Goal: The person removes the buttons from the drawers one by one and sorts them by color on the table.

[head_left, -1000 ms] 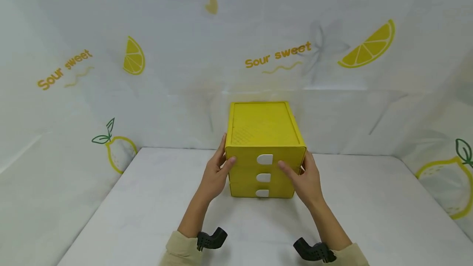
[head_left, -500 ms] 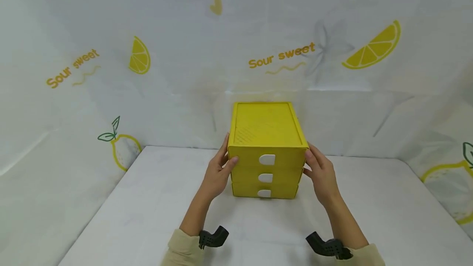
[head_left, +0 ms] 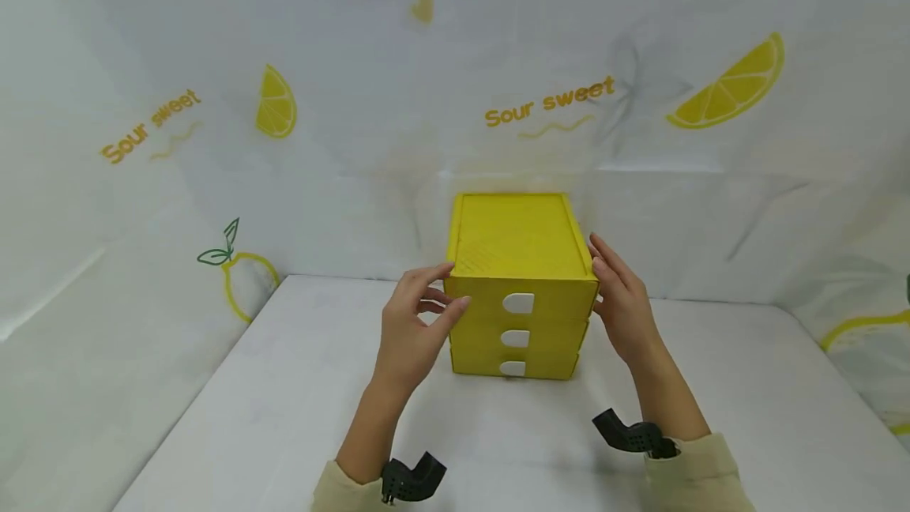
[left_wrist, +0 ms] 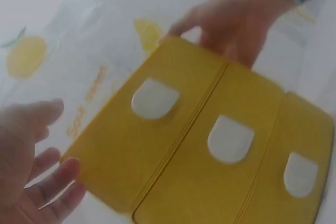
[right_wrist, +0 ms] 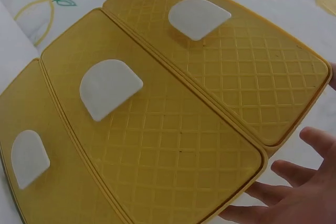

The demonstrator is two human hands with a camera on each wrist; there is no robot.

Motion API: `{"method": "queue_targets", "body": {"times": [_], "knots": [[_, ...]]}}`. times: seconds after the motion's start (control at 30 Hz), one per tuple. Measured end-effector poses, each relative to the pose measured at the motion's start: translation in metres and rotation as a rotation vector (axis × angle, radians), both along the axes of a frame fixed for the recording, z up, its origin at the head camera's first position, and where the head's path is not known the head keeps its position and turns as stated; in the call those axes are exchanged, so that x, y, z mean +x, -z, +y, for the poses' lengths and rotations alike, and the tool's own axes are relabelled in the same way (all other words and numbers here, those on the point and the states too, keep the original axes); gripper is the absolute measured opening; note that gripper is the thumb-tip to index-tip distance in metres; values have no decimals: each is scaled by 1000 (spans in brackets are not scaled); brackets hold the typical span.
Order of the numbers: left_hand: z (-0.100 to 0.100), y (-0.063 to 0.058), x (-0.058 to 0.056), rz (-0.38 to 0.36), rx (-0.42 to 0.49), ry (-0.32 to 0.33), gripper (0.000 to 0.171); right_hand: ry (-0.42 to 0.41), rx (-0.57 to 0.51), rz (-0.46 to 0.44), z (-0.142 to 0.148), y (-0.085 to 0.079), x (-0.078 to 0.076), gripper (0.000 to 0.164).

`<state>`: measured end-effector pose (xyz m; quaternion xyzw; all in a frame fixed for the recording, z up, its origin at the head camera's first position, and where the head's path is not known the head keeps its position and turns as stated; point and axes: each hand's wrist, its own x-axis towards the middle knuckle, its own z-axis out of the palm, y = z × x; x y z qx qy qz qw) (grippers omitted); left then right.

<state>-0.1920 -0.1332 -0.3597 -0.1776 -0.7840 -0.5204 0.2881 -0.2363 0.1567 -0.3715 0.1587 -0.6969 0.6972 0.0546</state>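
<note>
A yellow box with three drawers (head_left: 522, 235) stands upright on the table, its front towards me. Each drawer front bears a white rounded tab handle (head_left: 518, 303), and all three are closed. My left hand (head_left: 411, 334) is at the upper left front corner, thumb and fingers spread apart, fingertips right at the edge. In the left wrist view, that hand (left_wrist: 34, 169) has its fingers loosely bent beside the corner. My right hand (head_left: 624, 308) lies along the right side near the top, fingers extended; the right wrist view shows its fingertips (right_wrist: 286, 171) at the side edge.
The white table (head_left: 306, 401) extends around the box on both sides and in front. Close behind it rises a white sheet (head_left: 370, 117) printed with lemons and words. Each wrist carries a black camera mount (head_left: 414, 479).
The right thumb has left the drawer front and that hand has shifted to the right side. My left hand has loosened from the left side and risen towards the top corner. The drawers stay closed.
</note>
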Motion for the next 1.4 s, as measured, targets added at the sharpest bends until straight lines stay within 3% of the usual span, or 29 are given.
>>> {"method": "queue_targets", "body": {"times": [0.1, 0.2, 0.33, 0.53, 0.87, 1.07, 1.2, 1.4], "knots": [[12, -4, 6, 2, 1, 30, 41, -57, -35, 12, 3, 0, 0, 60], [23, -3, 8, -51, 33, 51, 36, -77, -42, 2, 5, 0, 2, 59], [35, 5, 5, -152, 69, 107, 32, -62, -42, -38, 5, -2, 3, 60], [46, 15, 1, -181, 61, 186, 36, -58, -62, -59, 2, -1, 3, 61], [53, 21, -12, -159, 96, 197, 30, -70, -64, -52, -3, -4, 0, 59], [58, 24, -19, -180, 214, 209, 22, -70, -36, -27, -6, -3, 0, 57], [61, 27, -20, -205, 281, 228, 19, -74, -21, -47, -5, -2, -1, 56], [61, 27, -17, -213, 264, 219, 20, -69, -6, -52, -3, 0, -3, 57]]}}
